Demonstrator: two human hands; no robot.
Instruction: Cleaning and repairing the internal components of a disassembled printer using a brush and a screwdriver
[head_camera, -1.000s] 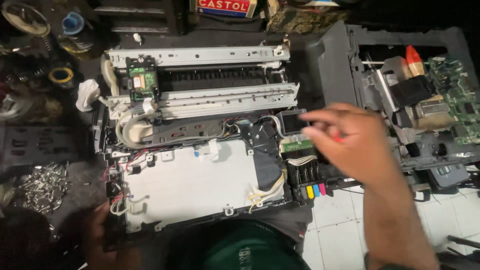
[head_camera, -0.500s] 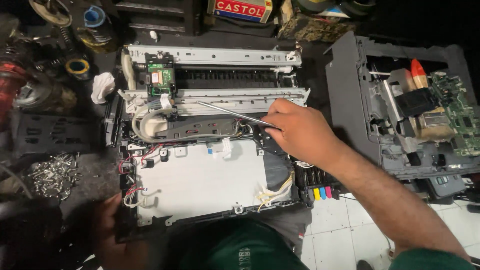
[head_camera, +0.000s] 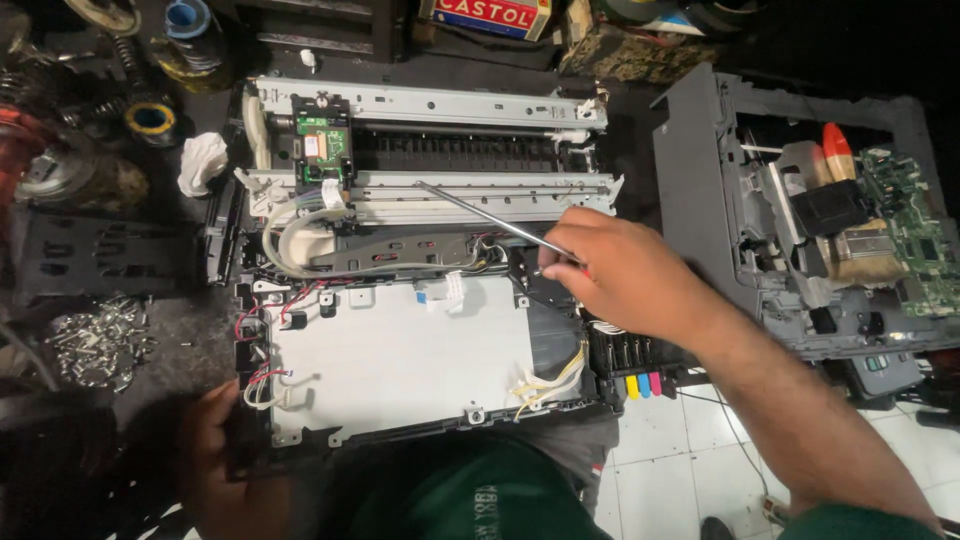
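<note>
screwdriver (head_camera: 490, 215) handle hidden in right hand (head_camera: 625, 275); left hand (head_camera: 215, 450) dim, part cut off

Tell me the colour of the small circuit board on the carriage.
Green circuit board, clearest in the head view.

The opened printer chassis (head_camera: 410, 300) lies in the middle, with the circuit board (head_camera: 322, 148) on its far left rail. Left of it lie a crumpled cloth (head_camera: 202, 160) and, nearer, a pile of screws (head_camera: 95, 340). The removed printer housing (head_camera: 800, 220) sits to the right, a paintbrush (head_camera: 850, 200) lying in it.
</note>
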